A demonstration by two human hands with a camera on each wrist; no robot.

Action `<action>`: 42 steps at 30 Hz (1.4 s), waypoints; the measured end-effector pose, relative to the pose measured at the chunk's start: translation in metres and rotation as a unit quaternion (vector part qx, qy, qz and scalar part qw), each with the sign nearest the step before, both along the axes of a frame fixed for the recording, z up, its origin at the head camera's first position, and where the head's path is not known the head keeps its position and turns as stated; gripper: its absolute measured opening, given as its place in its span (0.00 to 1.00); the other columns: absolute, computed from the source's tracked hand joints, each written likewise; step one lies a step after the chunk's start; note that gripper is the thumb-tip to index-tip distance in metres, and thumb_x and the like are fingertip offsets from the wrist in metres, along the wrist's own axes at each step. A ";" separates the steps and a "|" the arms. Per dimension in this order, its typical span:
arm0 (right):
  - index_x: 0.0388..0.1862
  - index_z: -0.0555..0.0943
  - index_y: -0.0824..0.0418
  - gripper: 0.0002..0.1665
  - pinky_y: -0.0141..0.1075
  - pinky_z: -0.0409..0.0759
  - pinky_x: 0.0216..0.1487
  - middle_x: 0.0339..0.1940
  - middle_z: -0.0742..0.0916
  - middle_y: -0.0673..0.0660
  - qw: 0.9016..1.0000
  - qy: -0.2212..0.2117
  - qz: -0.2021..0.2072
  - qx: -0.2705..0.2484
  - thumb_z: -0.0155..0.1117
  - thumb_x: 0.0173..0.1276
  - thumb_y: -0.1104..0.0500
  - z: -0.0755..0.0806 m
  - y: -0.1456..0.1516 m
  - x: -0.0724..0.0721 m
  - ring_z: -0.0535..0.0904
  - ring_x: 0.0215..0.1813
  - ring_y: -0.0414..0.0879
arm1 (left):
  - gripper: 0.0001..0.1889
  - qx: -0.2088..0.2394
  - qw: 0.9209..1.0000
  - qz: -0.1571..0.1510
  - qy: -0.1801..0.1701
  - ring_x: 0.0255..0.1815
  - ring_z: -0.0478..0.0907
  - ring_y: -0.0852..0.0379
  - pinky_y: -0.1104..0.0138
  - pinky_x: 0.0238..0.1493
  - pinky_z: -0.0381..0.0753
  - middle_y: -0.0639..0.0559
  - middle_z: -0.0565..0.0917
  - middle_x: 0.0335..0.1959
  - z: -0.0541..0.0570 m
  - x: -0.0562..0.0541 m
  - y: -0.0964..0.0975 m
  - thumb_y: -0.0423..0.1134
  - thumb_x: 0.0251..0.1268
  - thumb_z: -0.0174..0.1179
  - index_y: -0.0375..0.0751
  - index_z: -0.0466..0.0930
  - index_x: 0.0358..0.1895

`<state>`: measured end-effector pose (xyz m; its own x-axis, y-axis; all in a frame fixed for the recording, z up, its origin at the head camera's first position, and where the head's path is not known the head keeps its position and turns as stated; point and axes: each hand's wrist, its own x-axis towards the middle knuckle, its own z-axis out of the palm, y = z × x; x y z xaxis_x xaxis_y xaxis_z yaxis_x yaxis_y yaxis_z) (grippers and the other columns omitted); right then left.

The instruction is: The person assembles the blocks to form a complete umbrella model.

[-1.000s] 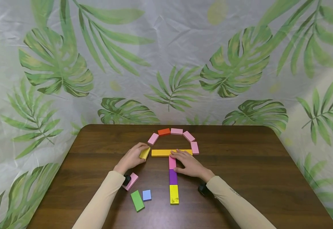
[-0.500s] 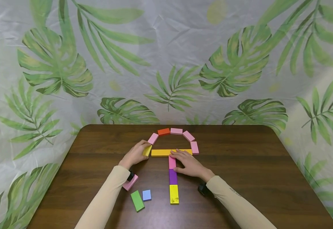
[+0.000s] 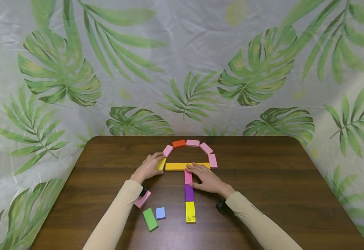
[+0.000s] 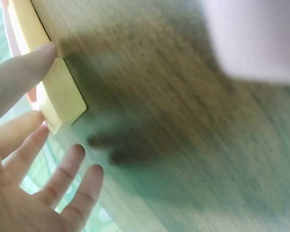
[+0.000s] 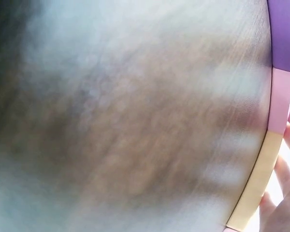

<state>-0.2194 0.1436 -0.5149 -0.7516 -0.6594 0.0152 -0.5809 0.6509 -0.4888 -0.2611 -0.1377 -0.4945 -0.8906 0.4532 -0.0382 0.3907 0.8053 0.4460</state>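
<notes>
evidently, the dark wooden table (image 3: 263,194) should not be jolted, since nothing laid on it appears to be fixed. on its far half, an arc of blocks (image 3: 193,143) is curved over a long yellow bar (image 3: 175,167), and every nudge is best judged by the line of that curve. below the bar, a straight column of blocks (image 3: 189,193) is lined up and should be left undisturbed.

by the right hand (image 3: 207,178), the bar and the top of the column are lightly covered, the fingers relaxed and nothing grasped; it is well used as an anchor, though too hard a press could skew the row. by the left hand (image 3: 147,167), the yellow block (image 3: 161,164) is pinched between thumb and forefinger, the last two fingers spread free of it.

that block is held slantwise at the left foot of the arc, just beside the bar's end, which should not be bumped. its slant is best checked against the pink block (image 3: 212,161) at the opposite foot. the small blue block (image 3: 160,213), nearer the body, should be cleared by the sleeve. whether the upper joint is touching cannot be told, as it is partly hidden by a finger.
</notes>
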 end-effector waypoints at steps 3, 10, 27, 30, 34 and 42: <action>0.72 0.65 0.59 0.38 0.50 0.46 0.72 0.74 0.65 0.55 1.000 -0.001 -0.001 0.000 0.59 0.67 0.44 -0.001 0.000 0.000 0.51 0.76 0.53 | 0.37 -0.014 1.000 0.010 -0.010 0.59 0.63 0.39 0.44 0.56 0.65 0.43 0.64 0.69 0.000 -0.001 0.000 0.38 0.55 0.70 0.34 0.66 0.68; 0.73 0.65 0.57 0.39 0.49 0.46 0.72 0.74 0.65 0.53 1.000 0.004 -0.006 0.007 0.58 0.67 0.43 -0.005 -0.001 -0.002 0.51 0.76 0.52 | 0.38 -0.024 0.999 0.016 -0.015 0.60 0.62 0.39 0.43 0.56 0.63 0.44 0.63 0.70 0.000 -0.002 -0.001 0.40 0.55 0.70 0.35 0.65 0.69; 0.73 0.64 0.56 0.39 0.48 0.45 0.73 0.74 0.64 0.52 1.000 -0.003 -0.008 0.012 0.59 0.67 0.43 -0.005 -0.001 -0.002 0.50 0.76 0.50 | 0.41 -0.032 0.999 0.002 -0.029 0.61 0.59 0.38 0.45 0.53 0.61 0.44 0.58 0.72 0.003 -0.003 -0.004 0.41 0.54 0.70 0.41 0.61 0.72; 0.73 0.64 0.56 0.39 0.49 0.45 0.72 0.74 0.65 0.53 1.000 -0.002 -0.008 0.013 0.59 0.67 0.43 -0.005 -0.001 -0.002 0.50 0.76 0.50 | 0.42 -0.034 0.999 0.003 -0.033 0.61 0.59 0.39 0.46 0.53 0.61 0.44 0.57 0.73 0.003 -0.004 -0.004 0.41 0.55 0.70 0.41 0.60 0.73; 0.73 0.64 0.56 0.39 0.49 0.45 0.72 0.74 0.65 0.53 1.000 -0.002 -0.007 0.012 0.59 0.67 0.43 -0.005 -0.001 -0.003 0.50 0.76 0.51 | 0.42 -0.024 0.999 0.003 -0.038 0.61 0.59 0.38 0.45 0.53 0.60 0.44 0.56 0.74 0.002 -0.004 -0.006 0.41 0.55 0.70 0.41 0.59 0.73; 0.73 0.64 0.57 0.39 0.49 0.45 0.72 0.74 0.65 0.53 1.000 0.000 -0.008 0.010 0.59 0.67 0.43 -0.004 -0.001 -0.002 0.50 0.76 0.51 | 0.35 -0.004 1.000 0.018 -0.014 0.59 0.60 0.40 0.48 0.51 0.61 0.43 0.65 0.66 -0.003 0.000 -0.012 0.38 0.55 0.70 0.40 0.67 0.68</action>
